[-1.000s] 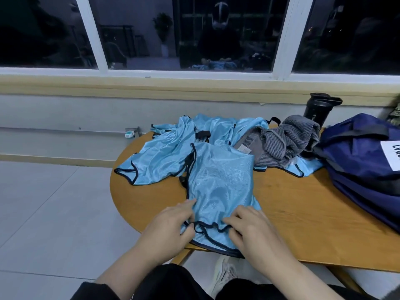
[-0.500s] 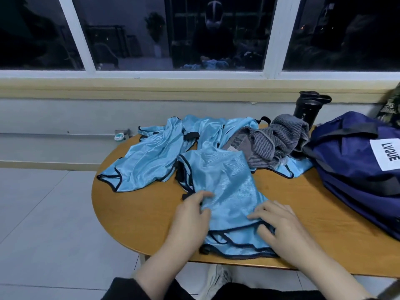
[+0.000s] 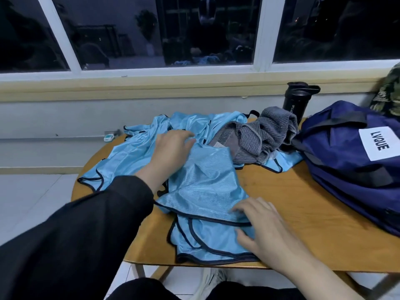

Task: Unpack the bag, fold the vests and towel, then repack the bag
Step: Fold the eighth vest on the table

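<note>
Blue vest under both flat hands, left hand far end, right hand near hem

- Wooden table, the reference landmark, stands below a window sill.
- Near vest, light blue with dark trim, lies at the table's near edge; the right hand rests flat on it.
- Left hand touches its far end at table centre.
- Grey towel is bunched at the far edge.
- Navy bag occupies the right end.
</note>
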{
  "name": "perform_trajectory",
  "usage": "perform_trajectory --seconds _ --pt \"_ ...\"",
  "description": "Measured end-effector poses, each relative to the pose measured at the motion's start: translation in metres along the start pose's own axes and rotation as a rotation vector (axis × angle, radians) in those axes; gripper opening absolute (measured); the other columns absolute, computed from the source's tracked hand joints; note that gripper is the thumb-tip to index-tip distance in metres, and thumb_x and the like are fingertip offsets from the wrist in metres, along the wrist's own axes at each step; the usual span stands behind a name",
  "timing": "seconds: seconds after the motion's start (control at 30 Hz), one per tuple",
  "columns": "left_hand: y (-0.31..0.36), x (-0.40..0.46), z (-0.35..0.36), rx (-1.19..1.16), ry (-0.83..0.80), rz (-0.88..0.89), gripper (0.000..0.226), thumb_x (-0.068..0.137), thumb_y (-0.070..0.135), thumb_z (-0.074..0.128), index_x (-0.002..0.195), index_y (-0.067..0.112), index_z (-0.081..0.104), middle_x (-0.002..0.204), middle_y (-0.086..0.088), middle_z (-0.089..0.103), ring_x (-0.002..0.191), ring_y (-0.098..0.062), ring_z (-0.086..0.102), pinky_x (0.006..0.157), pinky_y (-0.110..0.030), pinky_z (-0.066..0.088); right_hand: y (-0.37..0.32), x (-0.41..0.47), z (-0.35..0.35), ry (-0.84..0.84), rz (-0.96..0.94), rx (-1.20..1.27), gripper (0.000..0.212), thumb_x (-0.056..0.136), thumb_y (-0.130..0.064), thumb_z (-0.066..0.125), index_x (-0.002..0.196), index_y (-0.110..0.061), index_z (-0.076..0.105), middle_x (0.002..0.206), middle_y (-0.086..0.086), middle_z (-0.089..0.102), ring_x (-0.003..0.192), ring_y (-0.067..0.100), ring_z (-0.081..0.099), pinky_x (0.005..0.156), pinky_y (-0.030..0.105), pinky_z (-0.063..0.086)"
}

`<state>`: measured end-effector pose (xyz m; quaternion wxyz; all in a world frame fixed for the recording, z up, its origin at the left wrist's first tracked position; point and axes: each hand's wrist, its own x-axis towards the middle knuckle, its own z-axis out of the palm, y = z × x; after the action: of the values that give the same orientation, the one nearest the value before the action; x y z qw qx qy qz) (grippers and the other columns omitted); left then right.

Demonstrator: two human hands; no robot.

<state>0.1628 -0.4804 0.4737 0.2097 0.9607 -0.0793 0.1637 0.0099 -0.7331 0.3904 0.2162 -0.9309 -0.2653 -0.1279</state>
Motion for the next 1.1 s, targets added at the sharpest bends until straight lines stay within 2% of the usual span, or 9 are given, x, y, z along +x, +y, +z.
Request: perform_trajectory --seconds 0.13,0.23,0.37,0.47,0.6,0.7,0.8,0.87,1.1 --pt "0.015 0.023 0.031 0.153 -0.342 0.042 0.024 0.102 0.044 0.055 0.109 0.025 0.068 0.1 0.009 0.068 0.099 -0.02 0.058 0.102 -0.044 0.036 0.004 0.003 0.005 0.078 -0.008 -0.048 0.008 0.086 -0.032 0.052 0.087 -0.03 0.06 0.088 -0.018 0.05 0.087 0.004 0.047 0.075 0.027 0.04" --pt "-0.001 0.026 0.053 0.165 -0.244 -0.017 0.015 0.102 0.031 0.053 0.095 0.021 0.063 0.093 0.001 0.068 0.096 -0.026 0.06 0.093 -0.043 0.039 0.006 -0.003 0.004 0.196 -0.109 -0.025 0.01 0.085 -0.021 0.056 0.084 -0.021 0.066 0.081 -0.01 0.055 0.078 0.012 0.052 0.073 0.027 0.041" --pt "-0.025 0.035 0.055 0.02 -0.113 -0.168 0.013 0.104 0.034 0.051 0.097 0.025 0.057 0.091 -0.003 0.063 0.096 -0.032 0.06 0.077 -0.039 0.041 0.006 -0.006 0.004 0.17 -0.258 0.03 0.009 0.077 -0.013 0.058 0.079 -0.019 0.065 0.072 -0.007 0.054 0.071 0.011 0.051 0.072 0.02 0.041" --pt "-0.021 0.026 0.048 0.103 -0.2 -0.056 0.026 0.105 0.041 0.049 0.116 0.023 0.065 0.113 -0.003 0.063 0.11 -0.029 0.058 0.091 -0.041 0.041 0.006 -0.004 0.001 0.181 -0.214 0.056 0.005 0.082 -0.018 0.058 0.084 -0.021 0.062 0.081 -0.009 0.054 0.077 0.012 0.052 0.074 0.029 0.042" --pt "-0.004 -0.033 0.026 0.087 0.074 0.093 0.037 0.103 0.039 0.052 0.136 0.024 0.061 0.143 0.0 0.054 0.133 -0.024 0.048 0.107 -0.046 0.029 0.009 -0.005 -0.001 0.181 -0.026 0.058 0.029 0.096 -0.039 0.051 0.121 -0.026 0.06 0.126 -0.012 0.056 0.118 0.01 0.052 0.098 0.03 0.036" --pt "-0.003 -0.098 0.014 0.128 -0.109 0.052 0.057 0.1 0.059 0.041 0.151 0.034 0.044 0.163 0.005 0.03 0.149 -0.019 0.027 0.121 -0.047 0.018 0.01 -0.001 0.005 -0.033 0.022 0.065 0.052 0.1 -0.059 0.033 0.137 -0.033 0.058 0.149 -0.018 0.048 0.139 -0.001 0.037 0.119 0.029 0.027" --pt "-0.017 -0.134 0.014 0.287 -0.384 0.005 0.072 0.094 0.074 0.006 0.16 0.045 0.015 0.17 0.013 0.002 0.156 -0.007 0.0 0.126 -0.043 0.002 0.013 0.002 0.005 -0.091 0.071 0.127 0.062 0.098 -0.065 0.025 0.123 -0.032 0.07 0.141 -0.019 0.058 0.135 -0.004 0.044 0.119 0.031 0.03" --pt "-0.028 -0.135 0.016 0.279 -0.463 -0.013 0.071 0.092 0.074 0.002 0.159 0.049 0.006 0.169 0.016 -0.005 0.155 -0.004 -0.005 0.127 -0.044 -0.001 0.013 0.003 0.005 -0.077 0.066 0.147 0.058 0.097 -0.06 0.027 0.115 -0.031 0.075 0.135 -0.019 0.063 0.129 -0.004 0.049 0.112 0.025 0.033" --pt "-0.044 -0.106 0.026 0.16 -0.462 0.146 0.069 0.091 0.079 0.005 0.155 0.056 0.014 0.167 0.022 0.006 0.154 0.0 0.003 0.126 -0.046 -0.001 0.015 -0.001 0.006 0.016 0.0 0.201 0.036 0.103 -0.038 0.038 0.116 -0.032 0.07 0.117 -0.025 0.067 0.114 -0.006 0.055 0.099 0.024 0.039"
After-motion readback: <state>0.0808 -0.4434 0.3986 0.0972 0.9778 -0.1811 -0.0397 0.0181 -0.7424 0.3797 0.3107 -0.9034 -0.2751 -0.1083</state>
